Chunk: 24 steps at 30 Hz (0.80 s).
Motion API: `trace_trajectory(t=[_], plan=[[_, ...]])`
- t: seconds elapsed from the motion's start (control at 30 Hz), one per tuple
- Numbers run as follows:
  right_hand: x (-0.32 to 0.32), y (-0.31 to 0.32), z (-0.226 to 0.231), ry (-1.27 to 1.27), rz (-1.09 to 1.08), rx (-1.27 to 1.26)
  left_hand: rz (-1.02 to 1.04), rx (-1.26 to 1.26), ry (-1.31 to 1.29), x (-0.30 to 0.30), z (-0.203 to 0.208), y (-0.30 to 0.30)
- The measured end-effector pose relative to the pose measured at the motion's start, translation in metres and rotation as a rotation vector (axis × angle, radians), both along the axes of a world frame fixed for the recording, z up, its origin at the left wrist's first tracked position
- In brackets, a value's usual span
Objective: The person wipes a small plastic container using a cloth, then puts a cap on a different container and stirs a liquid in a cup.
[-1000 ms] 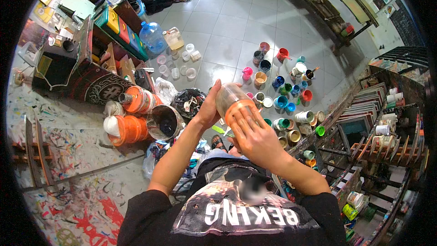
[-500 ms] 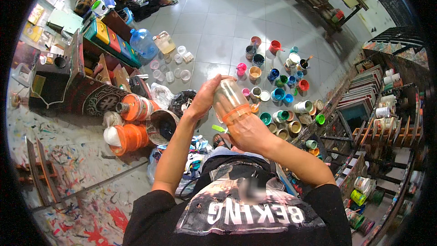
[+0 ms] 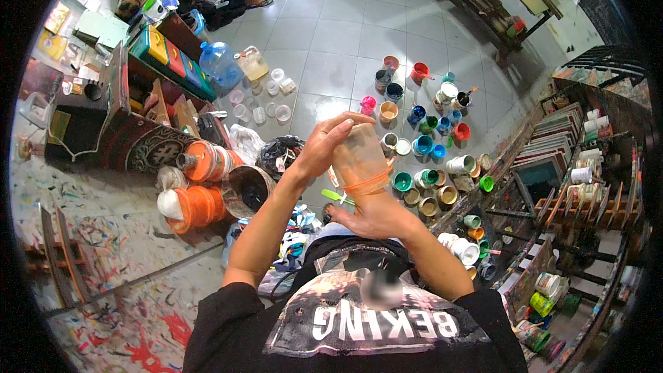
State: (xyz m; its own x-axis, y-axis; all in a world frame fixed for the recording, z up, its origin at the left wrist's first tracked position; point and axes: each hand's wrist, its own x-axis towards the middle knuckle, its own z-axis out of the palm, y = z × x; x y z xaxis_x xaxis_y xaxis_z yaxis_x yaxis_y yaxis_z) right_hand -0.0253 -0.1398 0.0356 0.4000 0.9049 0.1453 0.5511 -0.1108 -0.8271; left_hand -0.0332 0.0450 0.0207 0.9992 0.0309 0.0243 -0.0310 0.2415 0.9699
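My left hand (image 3: 324, 148) is wrapped round the closed end of a clear, cloudy plastic cup (image 3: 361, 155) with an orange rim, held up in front of my chest. The cup tilts, its mouth toward me. My right hand (image 3: 378, 215) reaches into that mouth; its thumb sticks out to the side below the rim. The fingers inside blur behind the cloudy wall, so I cannot make out whether they hold anything. Below the cup, near my foot, shows a bright green flat tool (image 3: 334, 195).
Several open paint pots (image 3: 423, 144) cover the floor ahead right. Clear cups (image 3: 282, 112) and a blue water bottle (image 3: 219, 63) stand ahead left. Orange jugs (image 3: 200, 211) and a dark bucket (image 3: 247, 190) are at left, a rack (image 3: 552, 211) at right. A person (image 3: 221, 3) lies far off.
My right hand has turned and dropped slightly, and its thumb now sticks out from the cup. The cup has shifted a little to the right, my left hand staying on it.
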Motion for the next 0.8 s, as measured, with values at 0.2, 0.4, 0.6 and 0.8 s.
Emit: trace_trajectory(t=[0.2,0.4,0.6,0.8], plan=[[-0.001,-0.021,0.025,1.214,-0.043,0.352,-0.008,-0.126,-0.122,0.003,0.009,-0.009],[-0.019,-0.019,0.045,1.782,-0.119,0.913,-0.094,-0.209,-0.201,0.012,0.018,-0.019],[-0.014,-0.025,0.048,1.385,-0.170,0.693,-0.060,-0.304,-0.113,0.022,0.024,-0.032],[-0.008,-0.041,0.050,0.305,-0.133,0.106,-0.050,-0.190,-0.089,0.021,0.030,-0.032]])
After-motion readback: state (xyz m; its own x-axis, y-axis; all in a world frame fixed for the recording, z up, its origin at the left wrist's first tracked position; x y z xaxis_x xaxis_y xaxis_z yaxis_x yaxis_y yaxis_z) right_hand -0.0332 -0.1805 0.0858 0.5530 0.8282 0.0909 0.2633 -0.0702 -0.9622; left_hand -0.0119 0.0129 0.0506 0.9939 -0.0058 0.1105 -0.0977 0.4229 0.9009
